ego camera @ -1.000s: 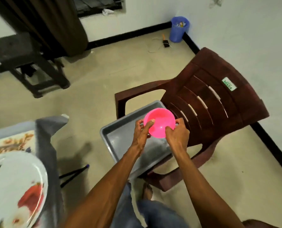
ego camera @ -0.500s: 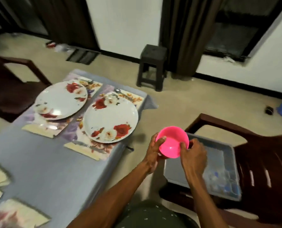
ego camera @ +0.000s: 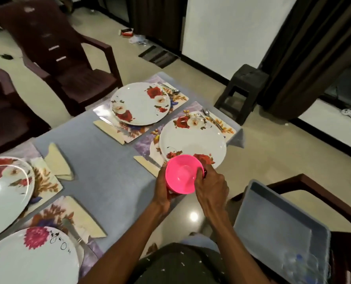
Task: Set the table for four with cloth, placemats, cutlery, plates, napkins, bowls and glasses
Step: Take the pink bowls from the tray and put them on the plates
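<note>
Both hands, left [ego camera: 164,184] and right [ego camera: 210,184], grip pink bowl [ego camera: 181,174] over desk [ego camera: 107,160] edge, at 6 o'clock of nearest plate [ego camera: 193,143]. Advice: lower level, centre on plate, release gently.

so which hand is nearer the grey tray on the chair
Right. The right hand holds the pink bowl's side facing the grey tray; the left hand holds the far side, by the table.
</note>
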